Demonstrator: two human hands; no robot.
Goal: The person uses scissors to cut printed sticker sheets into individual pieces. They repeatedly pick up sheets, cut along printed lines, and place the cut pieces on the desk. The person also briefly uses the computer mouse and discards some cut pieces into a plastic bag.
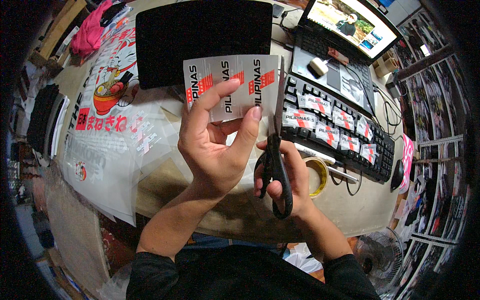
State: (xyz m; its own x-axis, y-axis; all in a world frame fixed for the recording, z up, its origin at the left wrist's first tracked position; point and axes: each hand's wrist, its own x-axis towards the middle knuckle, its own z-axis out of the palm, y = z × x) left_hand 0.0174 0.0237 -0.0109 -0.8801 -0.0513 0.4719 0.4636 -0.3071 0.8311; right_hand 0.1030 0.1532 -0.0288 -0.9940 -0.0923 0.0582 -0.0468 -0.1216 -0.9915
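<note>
My left hand [220, 135] pinches a small clear sheet of printed decals [234, 85] between thumb and fingers, held up over the table. The sheet carries a row of black-and-red prints. In my right hand [292, 175] is a pair of black-handled scissors [274, 150], its blades pointing up along the sheet's right edge. My fingers and thumb are through the handle loops. Whether the blades touch the sheet I cannot tell. Several cut decals [327, 134] of the same print lie on a black keyboard [380, 162] to the right.
A large printed film [107, 145] with a cat and bowl covers the table's left side. Behind my hands stands a dark monitor [200, 35], with an open laptop [350, 25] to its right. A roll of yellow tape [321, 176] and a white pen [315, 153] lie near the keyboard.
</note>
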